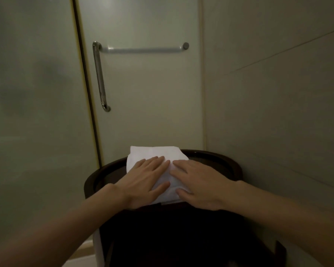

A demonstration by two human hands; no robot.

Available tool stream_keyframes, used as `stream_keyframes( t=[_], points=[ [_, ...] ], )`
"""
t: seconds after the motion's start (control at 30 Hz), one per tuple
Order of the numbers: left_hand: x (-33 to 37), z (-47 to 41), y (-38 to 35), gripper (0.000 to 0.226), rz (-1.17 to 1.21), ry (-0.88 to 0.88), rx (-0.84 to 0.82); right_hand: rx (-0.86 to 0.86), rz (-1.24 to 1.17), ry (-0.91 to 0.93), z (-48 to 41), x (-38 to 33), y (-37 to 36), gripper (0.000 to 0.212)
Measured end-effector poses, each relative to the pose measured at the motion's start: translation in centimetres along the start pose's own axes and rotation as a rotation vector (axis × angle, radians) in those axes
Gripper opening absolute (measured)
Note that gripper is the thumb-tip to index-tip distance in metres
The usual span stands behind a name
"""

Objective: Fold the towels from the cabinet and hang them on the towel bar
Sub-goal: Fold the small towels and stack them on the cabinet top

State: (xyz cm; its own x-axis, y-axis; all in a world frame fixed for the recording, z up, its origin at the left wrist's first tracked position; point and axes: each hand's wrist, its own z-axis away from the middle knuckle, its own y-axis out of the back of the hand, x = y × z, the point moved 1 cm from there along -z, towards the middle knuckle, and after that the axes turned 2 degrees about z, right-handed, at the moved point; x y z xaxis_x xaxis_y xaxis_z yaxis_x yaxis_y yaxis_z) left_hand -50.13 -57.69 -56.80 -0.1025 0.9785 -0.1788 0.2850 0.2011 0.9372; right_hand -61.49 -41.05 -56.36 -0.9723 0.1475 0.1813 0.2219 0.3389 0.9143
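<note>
A white towel [154, 152], folded into a small rectangle, lies on top of a dark round table [216, 160] in front of me. My left hand [145, 180] rests flat on the towel's left half, fingers spread. My right hand [199, 185] lies flat on its right half, fingertips nearly meeting those of the left. Neither hand grips the cloth. A horizontal towel bar [143, 49] is mounted on the frosted glass door above the table, bare.
A vertical chrome handle [99, 78] runs down the door's left side beside the dark door frame [87, 83]. A frosted glass panel [33, 93] fills the left. A plain wall [278, 93] closes the right, close to the table.
</note>
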Motion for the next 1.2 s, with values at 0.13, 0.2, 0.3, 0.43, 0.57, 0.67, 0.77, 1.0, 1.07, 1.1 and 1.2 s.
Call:
stream_keyframes(
  t=[0.13,0.2,0.3,0.43,0.57,0.67,0.77,1.0,1.07,1.1,1.2],
  points=[
    [0.5,0.8,-0.5,0.073,-0.036,-0.006,-0.032,-0.054,-0.017,0.040,3.1,-1.0,0.2,0.044],
    [0.7,1.1,-0.7,0.073,-0.043,-0.008,-0.040,-0.078,-0.015,0.051,4.6,-1.4,-0.1,0.046],
    [0.7,1.4,-1.1,0.071,-0.069,0.000,-0.041,-0.082,-0.097,0.041,6.5,-2.2,-0.3,0.047],
    [0.9,1.6,-1.7,0.067,-0.138,0.028,-0.042,-0.092,-0.172,0.071,8.7,-3.6,-0.9,0.050],
    [1.6,1.5,-1.8,0.072,-0.143,0.053,-0.033,-0.141,-0.177,0.097,10.4,-4.5,-1.6,0.051],
    [1.8,1.3,-1.9,0.070,-0.171,0.059,-0.018,-0.154,-0.192,0.111,11.0,-5.0,-2.0,0.050],
    [1.7,1.2,-2.0,0.068,-0.188,0.061,-0.009,-0.174,-0.216,0.131,11.5,-5.6,-2.4,0.052],
    [2.0,1.4,-2.0,0.075,-0.215,0.065,0.003,-0.196,-0.233,0.274,12.7,-7.5,-3.1,0.055],
    [2.2,1.4,-2.0,0.075,-0.219,0.063,0.010,-0.211,-0.228,0.297,12.9,-7.9,-3.5,0.055],
    [2.2,1.4,-2.0,0.075,-0.220,0.062,0.013,-0.222,-0.224,0.302,13.0,-8.0,-3.8,0.055],
    [2.2,1.3,-1.9,0.075,-0.233,0.057,0.021,-0.227,-0.199,0.307,13.1,-8.0,-4.3,0.054]
  ],
)
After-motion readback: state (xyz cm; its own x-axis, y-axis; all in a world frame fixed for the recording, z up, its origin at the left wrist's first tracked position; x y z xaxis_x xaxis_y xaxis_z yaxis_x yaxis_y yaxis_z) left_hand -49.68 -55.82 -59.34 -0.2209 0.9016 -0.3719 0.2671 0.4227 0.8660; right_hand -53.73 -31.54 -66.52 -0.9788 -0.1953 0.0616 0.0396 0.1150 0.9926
